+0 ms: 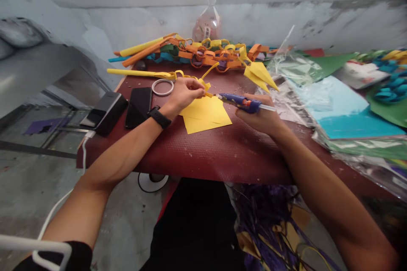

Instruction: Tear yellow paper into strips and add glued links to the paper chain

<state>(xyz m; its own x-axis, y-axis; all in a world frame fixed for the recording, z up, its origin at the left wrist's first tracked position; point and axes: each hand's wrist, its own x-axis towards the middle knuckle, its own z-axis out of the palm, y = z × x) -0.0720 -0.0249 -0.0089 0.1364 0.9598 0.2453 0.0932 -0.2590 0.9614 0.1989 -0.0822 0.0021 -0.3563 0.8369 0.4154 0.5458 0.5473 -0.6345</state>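
Note:
My right hand (260,116) is closed round a blue glue gun (239,101) with an orange trigger, its nozzle pointing left. The nozzle tip meets a small yellow paper strip (203,85) that my left hand (185,93) pinches between its fingers. Under both lies a sheet of yellow paper (206,115) on the dark red table (210,152). A black watch sits on my left wrist.
A chain of orange, yellow and green paper loops (210,53) lies at the back, with rolled paper tubes (143,47), a folded yellow shape (259,74), a plastic bottle (208,21), a tape ring (162,87), a phone (139,106), a black box (106,112). Coloured sheets in plastic (343,110) fill the right.

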